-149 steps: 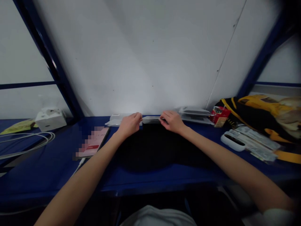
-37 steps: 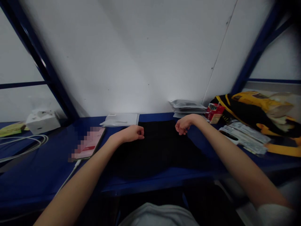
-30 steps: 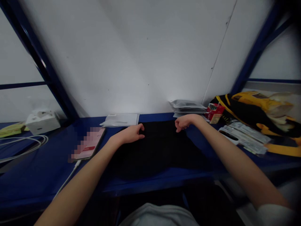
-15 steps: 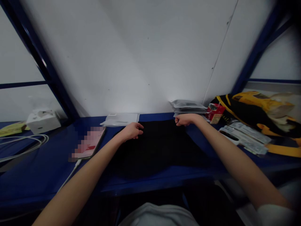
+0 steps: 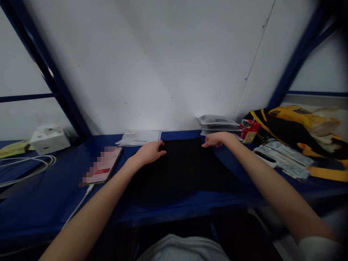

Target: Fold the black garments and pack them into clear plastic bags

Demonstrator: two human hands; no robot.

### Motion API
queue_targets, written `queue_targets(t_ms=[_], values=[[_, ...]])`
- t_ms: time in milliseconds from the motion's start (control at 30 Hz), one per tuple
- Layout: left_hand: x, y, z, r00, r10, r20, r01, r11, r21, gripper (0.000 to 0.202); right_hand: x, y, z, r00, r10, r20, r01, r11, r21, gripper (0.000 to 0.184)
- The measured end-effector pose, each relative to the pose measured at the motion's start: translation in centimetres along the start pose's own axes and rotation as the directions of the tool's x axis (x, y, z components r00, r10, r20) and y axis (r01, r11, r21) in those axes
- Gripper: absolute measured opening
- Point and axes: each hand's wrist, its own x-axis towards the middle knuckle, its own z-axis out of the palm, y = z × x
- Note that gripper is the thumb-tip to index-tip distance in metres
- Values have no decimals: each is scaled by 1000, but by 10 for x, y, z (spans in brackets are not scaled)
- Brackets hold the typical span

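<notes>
Thumb and finger parted, the left hand (image 5: 150, 152) is at the left side of black cloth (image 5: 181, 172). The right hand (image 5: 216, 139) is at the far right corner, its grip unclear.

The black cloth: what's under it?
The black cloth lies on the blue table, which shows beyond its edges; anything else beneath is covered and can't be seen.

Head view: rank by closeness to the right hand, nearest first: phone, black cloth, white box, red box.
From the right hand:
1. Black cloth: at its fingertips.
2. Red box: to its right.
3. Phone: left side.
4. White box: far left.
</notes>
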Motion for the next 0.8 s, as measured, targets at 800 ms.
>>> queue_targets(t_ms=[800], values=[[-149, 15, 9, 995, 94, -24, -97, 974, -206, 12, -131, 21, 129, 802, -372, -467, 522, 816, 246, 23]])
